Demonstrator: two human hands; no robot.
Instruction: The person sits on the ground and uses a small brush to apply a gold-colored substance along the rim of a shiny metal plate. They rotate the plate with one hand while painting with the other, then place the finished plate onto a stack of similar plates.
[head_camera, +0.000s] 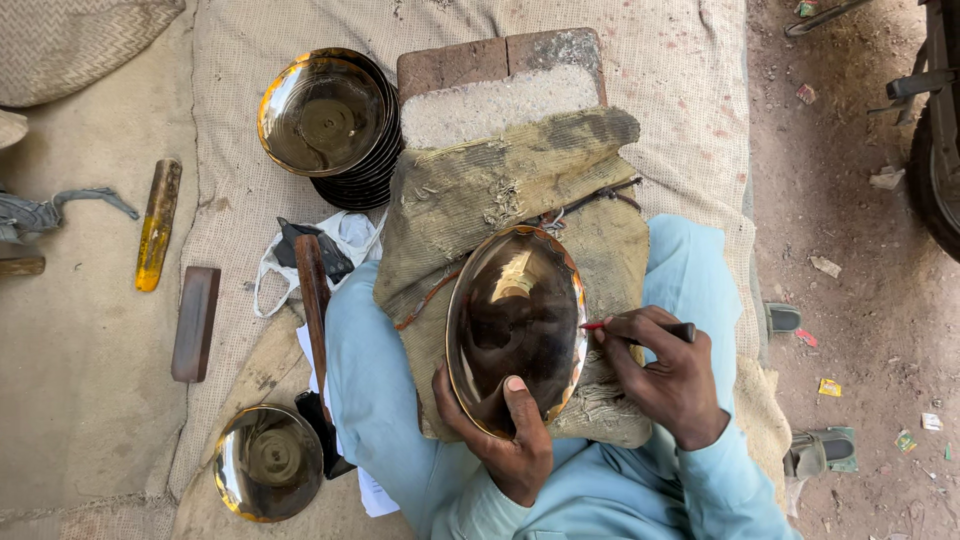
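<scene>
A shiny round brass bowl (516, 330) sits tilted at the centre of the frame, propped on a worn, frayed olive cloth pad (480, 190) that lies across the person's lap. The left hand (505, 435), just below the bowl, grips its lower rim, thumb pressed inside and fingers curled behind. The right hand (665, 375), at centre right, has its fingers closed around a thin red-tipped dark tool (640, 326), whose tip touches the bowl's right edge. Above the pad lies a reddish brick slab (500, 80) on coarse beige sacking (680, 90). In the upper left of the frame stands 1 stack of similar brass bowls (330, 120); 1 more single brass bowl (268, 462) rests at lower left. A wooden-handled hammer (312, 300) lies beside the left leg, with a dark flat bar (195, 322) and a yellow-stained stick (158, 225) further left.
</scene>
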